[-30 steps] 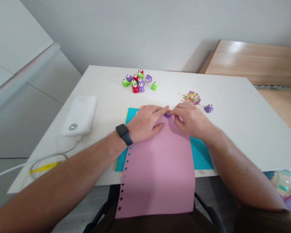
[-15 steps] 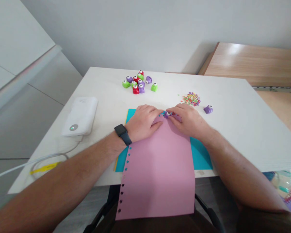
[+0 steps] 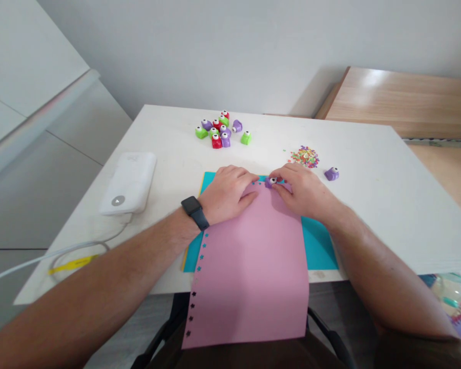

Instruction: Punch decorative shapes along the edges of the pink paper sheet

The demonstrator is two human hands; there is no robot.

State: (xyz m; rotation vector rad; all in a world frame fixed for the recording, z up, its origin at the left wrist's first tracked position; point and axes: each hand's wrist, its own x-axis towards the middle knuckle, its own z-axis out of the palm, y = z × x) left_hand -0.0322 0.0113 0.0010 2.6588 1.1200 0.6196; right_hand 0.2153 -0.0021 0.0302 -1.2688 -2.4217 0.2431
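Note:
A pink sheet of paper (image 3: 259, 266) lies over a blue sheet, its lower part hanging past the table's front edge. Small flower- or star-shaped holes run down its left edge, with a few along the top. My left hand (image 3: 229, 193) grips the sheet near its top left, thumb on the surface and fingers by the far edge. In my right hand (image 3: 301, 190) a purple craft punch (image 3: 270, 182) with a white knob is pinched at the top edge. The right fingers partly cover that edge.
Several red, green and purple craft punches (image 3: 216, 141) cluster at the back. A pile of colourful paper bits (image 3: 305, 157) and another purple punch (image 3: 332, 173) sit to the right. At left are a white power bank (image 3: 130, 182) and its cable. The blue sheet (image 3: 318, 246) lies underneath.
My right hand and the purple punch have shifted slightly right along the paper's top edge. My left hand has stayed in place on the sheet.

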